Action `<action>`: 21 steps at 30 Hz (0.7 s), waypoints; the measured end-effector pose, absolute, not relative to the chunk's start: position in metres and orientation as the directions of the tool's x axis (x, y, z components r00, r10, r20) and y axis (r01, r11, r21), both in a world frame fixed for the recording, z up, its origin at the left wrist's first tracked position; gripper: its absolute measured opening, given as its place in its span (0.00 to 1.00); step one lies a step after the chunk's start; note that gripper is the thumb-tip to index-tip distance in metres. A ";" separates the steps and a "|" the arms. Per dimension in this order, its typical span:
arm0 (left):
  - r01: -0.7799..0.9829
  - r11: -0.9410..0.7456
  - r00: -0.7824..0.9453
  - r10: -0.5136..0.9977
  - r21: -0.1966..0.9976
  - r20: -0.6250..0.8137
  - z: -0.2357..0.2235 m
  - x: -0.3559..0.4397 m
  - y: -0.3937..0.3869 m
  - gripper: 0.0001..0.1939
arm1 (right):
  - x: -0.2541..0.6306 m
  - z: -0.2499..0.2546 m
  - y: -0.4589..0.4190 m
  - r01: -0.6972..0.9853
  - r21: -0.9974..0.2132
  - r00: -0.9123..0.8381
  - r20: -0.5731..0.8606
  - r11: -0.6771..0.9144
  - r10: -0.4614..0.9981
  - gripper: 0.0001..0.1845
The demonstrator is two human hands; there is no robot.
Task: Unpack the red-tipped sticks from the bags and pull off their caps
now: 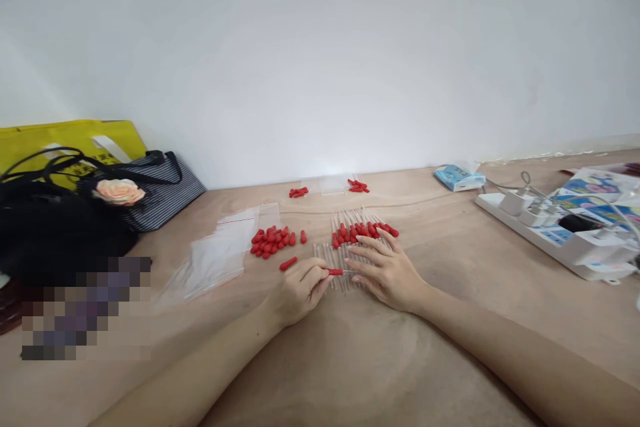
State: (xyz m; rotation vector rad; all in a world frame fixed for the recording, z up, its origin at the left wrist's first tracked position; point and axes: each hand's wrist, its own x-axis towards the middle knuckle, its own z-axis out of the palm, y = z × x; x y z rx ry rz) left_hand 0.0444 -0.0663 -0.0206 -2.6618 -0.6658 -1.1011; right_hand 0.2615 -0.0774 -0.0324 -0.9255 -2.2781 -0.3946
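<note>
My left hand (299, 292) is curled in a pinch on a small red cap (335, 272) fitted on the end of a thin clear tube. My right hand (385, 270) lies with its fingers spread flat on a row of clear tubes (340, 260) on the wooden table (350, 360). Some of those tubes carry red caps (365, 231) at their far ends. A heap of loose red caps (273, 242) lies just left of the tubes, and a single red cap (289, 263) rests near my left hand.
Clear plastic bags (220, 253) lie left of the caps. More capped tubes (330, 188) sit near the wall. Black and striped bags (100, 207) with a yellow one stand far left. A white power strip (550, 230), a tissue pack (459, 177) and printed paper are on the right.
</note>
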 end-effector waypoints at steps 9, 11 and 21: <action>0.506 -0.862 0.649 0.374 -0.009 0.662 -0.020 0.046 -0.063 0.09 | 0.260 -0.037 -0.076 0.634 0.025 -0.548 0.719 0.773 0.427 0.10; 0.515 -0.856 0.682 0.379 -0.044 0.625 -0.021 0.046 -0.061 0.15 | 0.259 -0.037 -0.077 0.628 0.051 -0.554 0.730 0.777 0.401 0.10; 0.486 -0.861 0.762 0.332 -0.152 0.555 -0.018 0.047 -0.062 0.12 | 0.258 -0.038 -0.079 0.606 0.133 -0.583 0.744 0.784 0.325 0.11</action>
